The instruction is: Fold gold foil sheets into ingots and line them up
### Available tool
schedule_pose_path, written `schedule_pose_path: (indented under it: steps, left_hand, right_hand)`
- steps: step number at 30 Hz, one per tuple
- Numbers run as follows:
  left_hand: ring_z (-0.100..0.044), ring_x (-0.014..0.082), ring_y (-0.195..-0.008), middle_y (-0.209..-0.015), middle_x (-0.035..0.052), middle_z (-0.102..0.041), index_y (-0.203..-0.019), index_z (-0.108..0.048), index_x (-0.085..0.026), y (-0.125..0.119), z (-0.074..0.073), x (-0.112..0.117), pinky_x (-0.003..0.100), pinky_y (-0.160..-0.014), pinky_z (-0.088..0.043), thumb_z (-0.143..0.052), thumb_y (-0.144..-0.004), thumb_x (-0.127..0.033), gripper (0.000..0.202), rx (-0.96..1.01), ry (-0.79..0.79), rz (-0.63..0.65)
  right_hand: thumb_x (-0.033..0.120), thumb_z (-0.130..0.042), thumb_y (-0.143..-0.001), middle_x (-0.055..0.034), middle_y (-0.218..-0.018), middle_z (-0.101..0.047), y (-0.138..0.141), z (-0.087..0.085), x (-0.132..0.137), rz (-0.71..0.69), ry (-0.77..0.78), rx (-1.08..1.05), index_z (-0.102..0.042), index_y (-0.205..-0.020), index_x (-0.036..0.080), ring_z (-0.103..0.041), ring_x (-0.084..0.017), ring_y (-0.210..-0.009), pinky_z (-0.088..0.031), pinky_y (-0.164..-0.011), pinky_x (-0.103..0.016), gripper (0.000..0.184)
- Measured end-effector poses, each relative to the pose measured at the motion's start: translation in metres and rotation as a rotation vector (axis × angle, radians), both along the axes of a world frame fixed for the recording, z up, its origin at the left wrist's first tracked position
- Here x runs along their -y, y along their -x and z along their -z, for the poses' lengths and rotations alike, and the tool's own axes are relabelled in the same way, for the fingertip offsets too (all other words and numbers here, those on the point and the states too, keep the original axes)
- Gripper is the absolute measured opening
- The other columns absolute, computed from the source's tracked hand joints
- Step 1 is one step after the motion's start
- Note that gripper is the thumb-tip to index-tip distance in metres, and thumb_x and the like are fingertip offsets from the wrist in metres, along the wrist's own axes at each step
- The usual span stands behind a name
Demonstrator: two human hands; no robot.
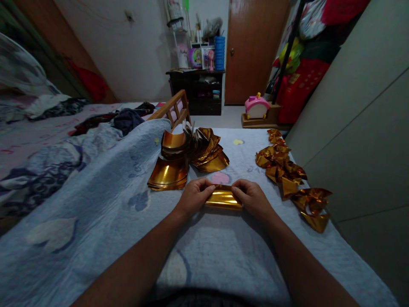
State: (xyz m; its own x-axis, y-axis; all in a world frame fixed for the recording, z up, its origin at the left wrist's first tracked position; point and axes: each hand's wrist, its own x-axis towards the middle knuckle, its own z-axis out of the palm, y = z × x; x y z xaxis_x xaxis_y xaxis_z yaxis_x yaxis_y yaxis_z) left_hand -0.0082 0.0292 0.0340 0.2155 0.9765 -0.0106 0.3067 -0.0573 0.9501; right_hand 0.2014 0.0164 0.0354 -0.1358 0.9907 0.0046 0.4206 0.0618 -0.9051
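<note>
Between my two hands a shiny gold foil sheet is held, curved over along its length. My left hand pinches its left end, thumb on top. At its right end my right hand grips in the same way. Just beyond, a fanned stack of gold foil sheets lies on the cloth, and more crinkled foil sheets spread to its right. Along the right edge runs a row of folded, crumpled gold foil pieces, the closest one lying right of my right hand.
A light blue patterned cloth covers the surface under my hands. To the left is a bed with rumpled clothes and a wooden rail. A pale cabinet borders the right side. Past the far edge sits a pink toy.
</note>
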Motion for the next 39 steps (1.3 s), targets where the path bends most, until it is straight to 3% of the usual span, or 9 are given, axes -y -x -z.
schedule_pose_path:
  steps: [6,12,28,39]
  left_hand:
    - [-0.056,0.0147,-0.065,-0.068,-0.0003,-0.063,-0.075,-0.067,-0.017,-0.007,0.000,0.005,0.026,-0.064,-0.039,-0.055,-0.086,-0.028,0.020,-0.232,-0.137,-0.018]
    - [-0.062,0.0178,-0.072,-0.074,0.0023,-0.069,-0.074,-0.067,-0.019,-0.011,0.002,0.005,0.028,-0.069,-0.039,-0.054,-0.088,-0.023,0.019,-0.415,-0.241,-0.005]
    - [-0.065,0.0230,-0.085,-0.087,0.0062,-0.074,-0.081,-0.066,-0.019,-0.016,0.008,0.004,0.036,-0.081,-0.037,-0.056,-0.094,-0.022,0.017,-0.709,-0.345,-0.002]
    - [-0.061,0.0262,-0.094,-0.096,0.0075,-0.071,-0.093,-0.064,-0.019,-0.021,0.015,0.007,0.040,-0.085,-0.037,-0.056,-0.095,-0.024,0.010,-0.916,-0.409,-0.020]
  right_hand:
    - [0.033,-0.056,-0.082,-0.0012,-0.069,-0.066,0.000,0.006,-0.001,0.082,-0.062,0.127,-0.065,-0.076,0.019,-0.058,-0.016,-0.066,-0.040,-0.064,-0.027,0.018]
    - [0.029,-0.056,-0.080,-0.0010,-0.068,-0.066,0.000,0.007,-0.005,0.073,-0.035,0.142,-0.065,-0.073,0.020,-0.058,-0.016,-0.065,-0.040,-0.064,-0.027,0.015]
    - [0.020,-0.052,-0.083,-0.0016,-0.069,-0.066,0.003,0.009,-0.011,0.038,-0.063,0.264,-0.066,-0.076,0.019,-0.059,-0.017,-0.067,-0.039,-0.067,-0.027,0.016]
    - [0.017,-0.053,-0.086,-0.0068,-0.084,-0.071,0.008,0.015,-0.012,0.080,-0.116,0.419,-0.072,-0.084,0.018,-0.062,-0.019,-0.080,-0.041,-0.074,-0.028,0.019]
